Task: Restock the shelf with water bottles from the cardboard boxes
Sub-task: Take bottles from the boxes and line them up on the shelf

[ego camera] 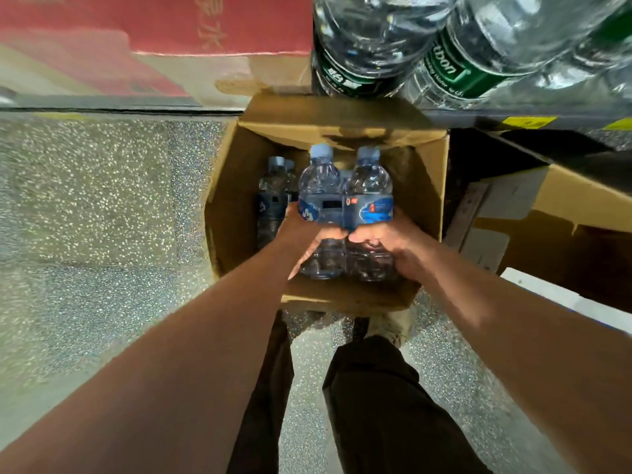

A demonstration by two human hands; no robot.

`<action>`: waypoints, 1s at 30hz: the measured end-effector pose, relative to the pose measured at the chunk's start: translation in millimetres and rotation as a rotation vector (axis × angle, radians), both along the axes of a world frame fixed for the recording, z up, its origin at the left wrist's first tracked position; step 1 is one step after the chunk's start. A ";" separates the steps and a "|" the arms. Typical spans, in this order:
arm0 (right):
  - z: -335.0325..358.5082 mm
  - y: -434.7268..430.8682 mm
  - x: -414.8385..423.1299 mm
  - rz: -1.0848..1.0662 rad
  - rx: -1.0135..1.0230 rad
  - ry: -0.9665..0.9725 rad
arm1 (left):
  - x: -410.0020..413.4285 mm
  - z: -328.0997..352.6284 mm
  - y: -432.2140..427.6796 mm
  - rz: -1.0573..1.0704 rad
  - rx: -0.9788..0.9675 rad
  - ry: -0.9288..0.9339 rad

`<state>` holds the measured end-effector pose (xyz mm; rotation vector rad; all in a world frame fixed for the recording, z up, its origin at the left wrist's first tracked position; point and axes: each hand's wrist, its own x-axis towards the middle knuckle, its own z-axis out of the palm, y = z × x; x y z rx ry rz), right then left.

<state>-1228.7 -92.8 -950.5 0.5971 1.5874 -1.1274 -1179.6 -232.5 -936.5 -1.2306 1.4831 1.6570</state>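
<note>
Down in the open cardboard box [424,186] stand more bottles [273,196]; left hand [304,234] and right hand [390,241] each grip one blue-labelled water bottle [321,200] above it.

Green label [455,68] on the big water bottle [513,29] reads "bon" and "Water"; red carton [154,25] shows a faint "水".

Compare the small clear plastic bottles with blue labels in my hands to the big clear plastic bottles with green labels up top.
The small blue-labelled bottles have blue bands; the big green-labelled bottles have green ones. The green-labelled bottles look far bulkier than the blue-labelled. The left hand and right hand grip the blue-labelled ones over the open cardboard box; nothing touches the green-labelled ones. Both are clear plastic.
</note>
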 end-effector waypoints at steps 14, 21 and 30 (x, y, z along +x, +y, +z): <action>135.5 2.5 5.6 0.090 -0.068 0.144 | 15.6 135.2 2.1 0.047 -0.007 0.117; 214.9 -19.0 40.6 0.009 -0.103 0.237 | 40.3 208.2 -30.4 -0.035 -0.059 0.236; 366.6 -61.8 67.9 -0.159 -0.167 0.480 | 58.1 357.2 -72.9 0.022 -0.158 0.493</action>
